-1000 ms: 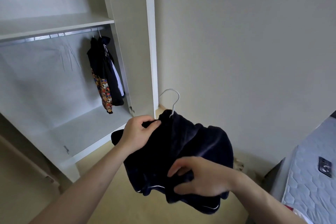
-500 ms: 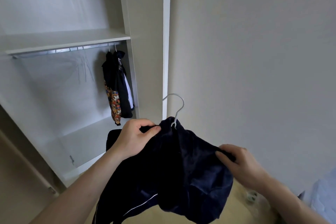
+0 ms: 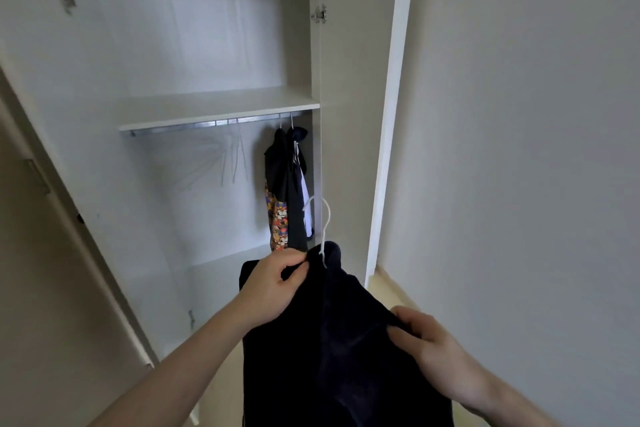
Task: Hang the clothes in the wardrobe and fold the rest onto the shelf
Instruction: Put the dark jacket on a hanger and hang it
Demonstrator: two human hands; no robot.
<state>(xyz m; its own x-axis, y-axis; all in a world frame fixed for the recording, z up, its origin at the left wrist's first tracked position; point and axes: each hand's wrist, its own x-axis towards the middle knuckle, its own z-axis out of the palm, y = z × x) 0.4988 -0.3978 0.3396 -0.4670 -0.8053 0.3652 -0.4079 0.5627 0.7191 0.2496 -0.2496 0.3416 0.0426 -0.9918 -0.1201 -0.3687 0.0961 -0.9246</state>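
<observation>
My left hand (image 3: 273,282) pinches collar of dark navy soft-fabric garment (image 3: 346,350) just beside neck of white wire hanger (image 3: 323,225), keeping cloth seated on hanger. My right hand (image 3: 427,354) grips garment's far shoulder, I judge to spread it square. Hook stands upright, free, aimed at wardrobe. Beyond: silver metal hanging rail (image 3: 214,123) under white wardrobe shelf (image 3: 221,106); dark and patterned hung clothes (image 3: 287,191) crowd rail's right end, bare wire hangers (image 3: 207,159) to their left. Garment in front of wardrobe, below rail, not yet hung.
</observation>
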